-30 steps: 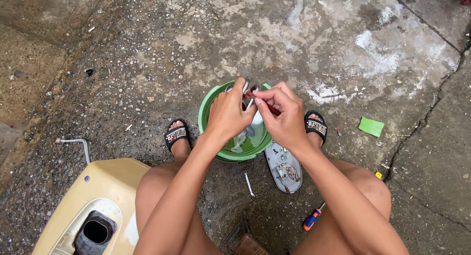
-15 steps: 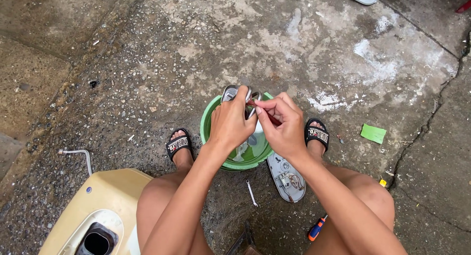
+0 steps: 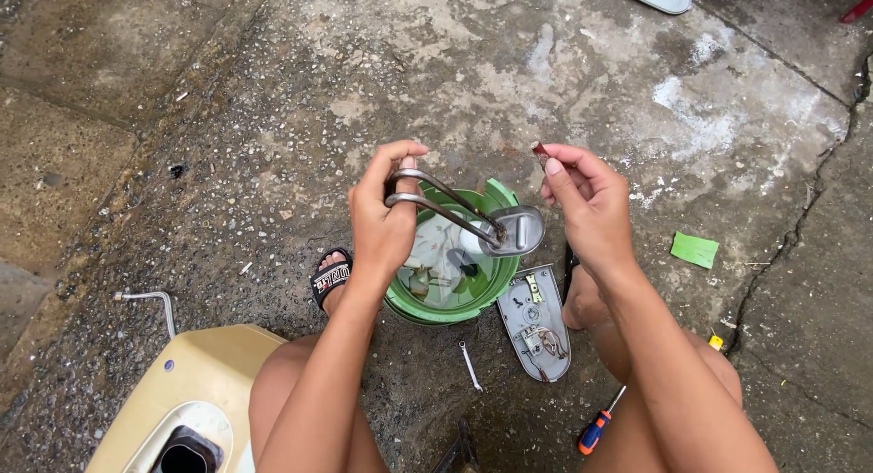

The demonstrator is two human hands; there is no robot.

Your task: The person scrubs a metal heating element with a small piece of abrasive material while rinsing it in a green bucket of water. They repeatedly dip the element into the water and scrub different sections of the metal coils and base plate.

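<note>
Left hand clamps the bent metal heating element by its loop, flange end over the green bowl. Right hand pinches a small red piece, apart from the element. Best to keep the element level and steady above the bowl. Grey cover plate, wrench, screwdriver crowd the ground near the feet; open concrete beyond.

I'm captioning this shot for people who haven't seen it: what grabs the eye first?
At centre, the left hand grips a looped metal heating element with its oval flange over a green basin. Just right of it, the right hand pinches a small reddish piece. Below the basin lie a grey cover plate and a small wrench on the concrete.
</note>
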